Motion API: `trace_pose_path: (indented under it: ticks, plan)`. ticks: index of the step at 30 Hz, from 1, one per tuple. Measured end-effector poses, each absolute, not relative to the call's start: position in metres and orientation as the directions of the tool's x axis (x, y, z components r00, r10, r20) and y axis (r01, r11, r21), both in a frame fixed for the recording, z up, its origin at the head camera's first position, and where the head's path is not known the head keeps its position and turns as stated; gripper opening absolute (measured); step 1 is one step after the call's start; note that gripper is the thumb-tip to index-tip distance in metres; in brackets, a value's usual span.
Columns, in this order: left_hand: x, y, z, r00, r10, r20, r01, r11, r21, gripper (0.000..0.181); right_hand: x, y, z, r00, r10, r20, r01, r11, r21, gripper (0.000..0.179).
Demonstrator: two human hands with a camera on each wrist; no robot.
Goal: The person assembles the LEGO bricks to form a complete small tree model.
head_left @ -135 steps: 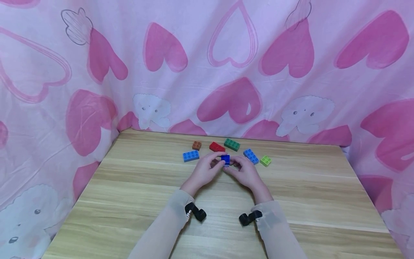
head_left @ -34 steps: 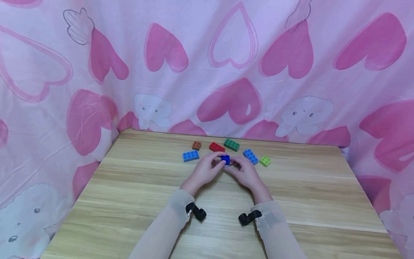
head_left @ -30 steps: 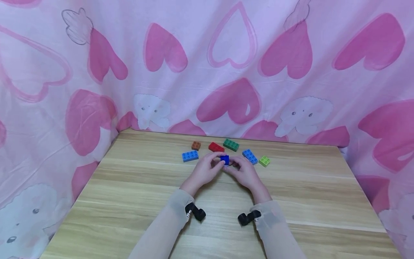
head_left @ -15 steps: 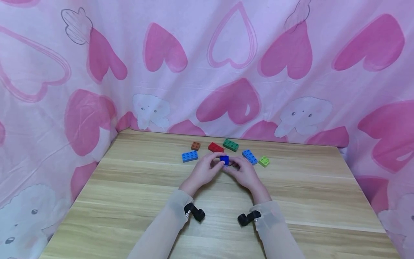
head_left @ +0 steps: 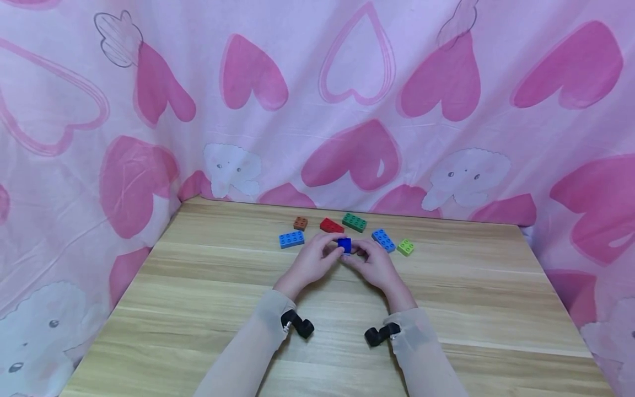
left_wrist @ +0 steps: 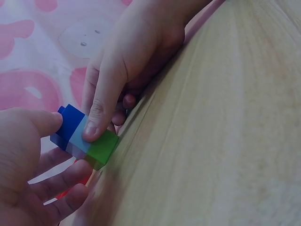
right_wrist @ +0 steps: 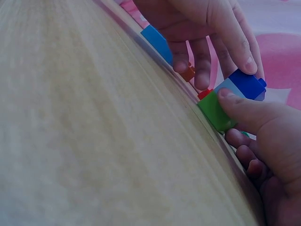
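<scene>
A small stack of toy building bricks stands at the table's far middle, between both hands. Its dark blue brick is on top, a pale blue brick in the middle and a green brick at the bottom, close over the tabletop. My left hand pinches the dark blue brick between thumb and fingers. From the other side my right hand grips the stack, its thumb across the pale blue and green bricks; its other fingers are partly hidden behind them.
Beyond the hands on the wooden table lie an orange-brown brick, a red brick and a dark green brick. Blue bricks lie at left and right, beside a lime brick. A pink curtain hangs behind.
</scene>
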State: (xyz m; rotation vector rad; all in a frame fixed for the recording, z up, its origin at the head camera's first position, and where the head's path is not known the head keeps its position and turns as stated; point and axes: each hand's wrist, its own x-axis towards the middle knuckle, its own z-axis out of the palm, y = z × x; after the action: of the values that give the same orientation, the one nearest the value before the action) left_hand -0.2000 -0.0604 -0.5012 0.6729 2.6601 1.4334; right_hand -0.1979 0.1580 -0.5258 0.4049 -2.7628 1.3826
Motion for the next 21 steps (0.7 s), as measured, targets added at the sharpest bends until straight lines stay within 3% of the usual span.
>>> trace_pose_path:
  ticks: [21]
  plan:
    - [-0.206, -0.077, -0.493, -0.934, 0.327, 0.142, 0.292, 0.47, 0.833, 0.04, -0.197, 0.159, -0.525, -0.977, -0.197, 0.076, -0.175, 0.549, -0.817, 0.043]
